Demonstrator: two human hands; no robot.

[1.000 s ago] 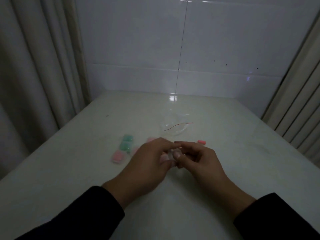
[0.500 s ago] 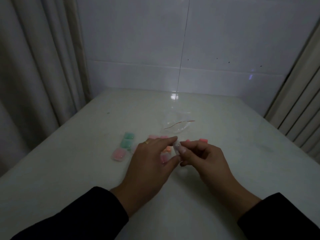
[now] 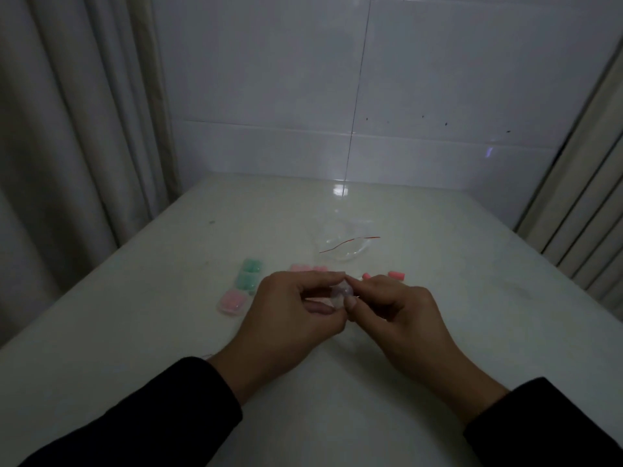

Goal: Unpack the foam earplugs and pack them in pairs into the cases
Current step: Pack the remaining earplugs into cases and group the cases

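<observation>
My left hand (image 3: pixel 293 311) and my right hand (image 3: pixel 394 310) meet at the table's middle, both pinching a small clear plastic case (image 3: pixel 341 293) held just above the surface. Whether anything lies inside it is too dim to tell. Left of my hands lie two green-filled cases (image 3: pixel 249 274) and one pink-filled case (image 3: pixel 232 301). Behind my fingers sit pink earplugs (image 3: pixel 303 267), and two loose orange-pink earplugs (image 3: pixel 395 274) lie beyond my right hand. A crumpled clear bag with a red strip (image 3: pixel 347 246) lies farther back.
The white table (image 3: pixel 135 332) stands against a tiled wall (image 3: pixel 371 96). Curtains (image 3: pixel 67 129) hang along the left edge, and a ribbed panel (image 3: pixel 590 197) borders the right.
My hands drew slightly apart half a second ago, showing earplugs beneath, then closed together again on the clear case. The view shifted a little.
</observation>
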